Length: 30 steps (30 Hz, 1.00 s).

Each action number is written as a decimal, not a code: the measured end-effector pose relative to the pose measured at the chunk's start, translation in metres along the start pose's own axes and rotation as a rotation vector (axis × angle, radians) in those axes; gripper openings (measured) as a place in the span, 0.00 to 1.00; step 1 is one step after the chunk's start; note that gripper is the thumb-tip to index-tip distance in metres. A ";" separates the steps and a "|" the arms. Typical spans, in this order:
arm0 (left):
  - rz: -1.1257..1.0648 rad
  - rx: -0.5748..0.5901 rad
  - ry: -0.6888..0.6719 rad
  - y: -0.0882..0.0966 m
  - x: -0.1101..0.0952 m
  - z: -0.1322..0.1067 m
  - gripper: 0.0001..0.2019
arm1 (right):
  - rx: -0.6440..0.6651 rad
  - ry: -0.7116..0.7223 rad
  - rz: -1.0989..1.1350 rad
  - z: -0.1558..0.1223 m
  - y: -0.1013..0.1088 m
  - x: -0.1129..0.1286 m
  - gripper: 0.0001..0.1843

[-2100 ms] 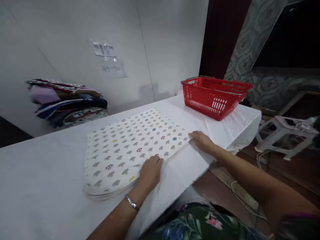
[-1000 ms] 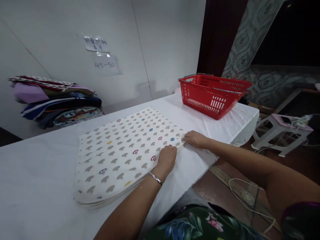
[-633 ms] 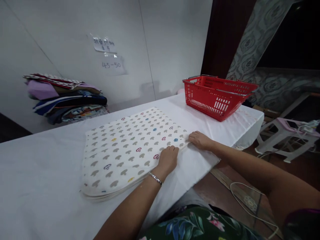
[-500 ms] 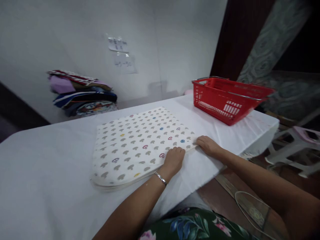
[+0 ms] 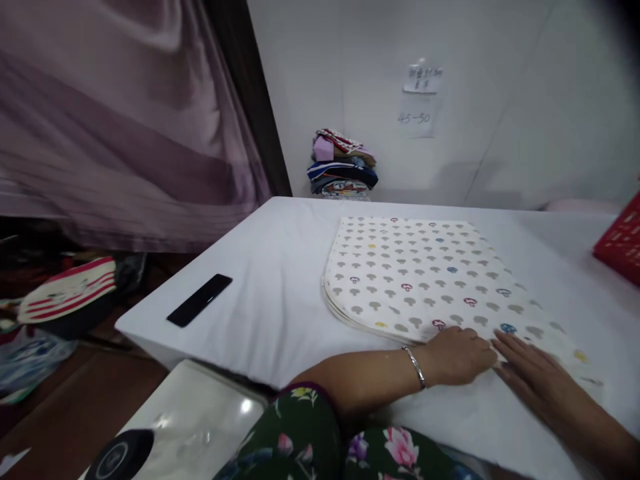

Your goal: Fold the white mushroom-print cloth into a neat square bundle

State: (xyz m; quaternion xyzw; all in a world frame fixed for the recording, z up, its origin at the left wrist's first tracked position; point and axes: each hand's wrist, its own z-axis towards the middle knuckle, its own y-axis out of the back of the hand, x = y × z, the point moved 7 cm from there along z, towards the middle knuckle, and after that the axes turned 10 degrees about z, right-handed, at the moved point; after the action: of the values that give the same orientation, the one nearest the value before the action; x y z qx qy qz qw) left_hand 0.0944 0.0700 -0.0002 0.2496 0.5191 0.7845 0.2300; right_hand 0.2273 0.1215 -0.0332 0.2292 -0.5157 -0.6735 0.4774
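A white folded cloth [image 5: 415,267] with a print of grey, red, blue and yellow mushrooms lies flat on the white-covered table [image 5: 280,267]. Several layers show at its rounded near-left corner. My left hand [image 5: 463,357], with a silver bracelet at the wrist, has its fingers curled over the cloth's near edge; the fingertips are partly hidden. Just to the right, my right hand [image 5: 537,373] rests with its fingers stretched out flat at that same edge. The two hands almost touch.
A black phone [image 5: 200,300] lies at the table's left. Against the wall stands a pile of folded fabrics [image 5: 343,167]. Part of a red basket [image 5: 623,243] shows at the right. A pale surface with a black round object [image 5: 120,457] is at lower left, near a mauve curtain [image 5: 150,133].
The view has swung left, bringing in the phone and curtain and cutting off most of the basket. My right hand has moved close to my left and its fingers have straightened.
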 end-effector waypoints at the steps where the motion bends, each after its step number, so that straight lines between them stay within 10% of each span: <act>1: 0.004 0.012 0.002 0.002 0.005 -0.007 0.08 | 0.022 -0.011 -0.014 0.000 -0.005 0.004 0.33; 11: -0.018 0.171 0.268 0.050 0.085 -0.148 0.14 | 0.098 -0.060 -0.006 -0.002 -0.010 0.010 0.34; 17: -0.012 0.229 0.534 0.071 0.123 -0.219 0.15 | 0.157 0.029 0.086 0.049 -0.022 0.070 0.30; 30: -0.007 0.224 0.479 0.066 0.112 -0.188 0.14 | 0.128 0.251 0.241 0.142 -0.041 0.163 0.14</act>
State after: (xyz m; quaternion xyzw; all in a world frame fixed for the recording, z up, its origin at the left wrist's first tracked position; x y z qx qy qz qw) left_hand -0.1167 -0.0159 0.0151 0.0788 0.6434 0.7579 0.0743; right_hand 0.0252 0.0466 0.0104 0.2779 -0.5176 -0.5432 0.5999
